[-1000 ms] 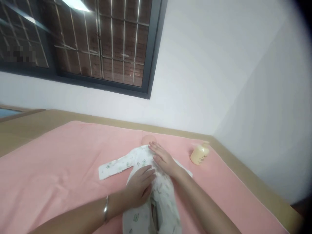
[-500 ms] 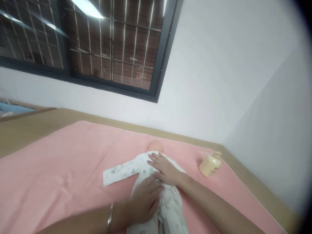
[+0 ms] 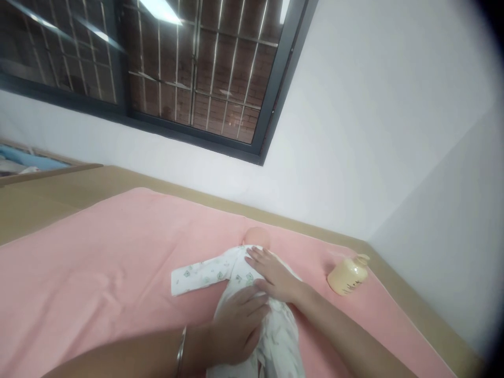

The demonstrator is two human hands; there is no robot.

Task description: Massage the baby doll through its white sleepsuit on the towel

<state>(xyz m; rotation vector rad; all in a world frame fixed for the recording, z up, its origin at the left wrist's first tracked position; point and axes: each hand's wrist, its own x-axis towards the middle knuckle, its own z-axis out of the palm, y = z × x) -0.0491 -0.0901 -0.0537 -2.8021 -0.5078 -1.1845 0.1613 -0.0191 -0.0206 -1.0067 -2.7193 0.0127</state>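
A small bald figure, a baby doll by its look, lies on a pink mat, its round head at the far end and its face out of sight. It wears a white printed baby suit, with one sleeve stretched out to the left. My right hand rests flat on the upper body, fingers spread. Lower down, my left hand bends its fingers together on the suit's cloth; their tips are partly hidden. The suit's legs run out of view at the bottom.
The pink mat covers a tan surface set against a white wall. To the right of the doll stands a cream pump bottle, leaning in view. A barred window is above. Blue cloth shows at the far left.
The view has shifted slightly, so the doll, bottle and window sit a little further right. Both hands stay in nearly the same places on the suit.
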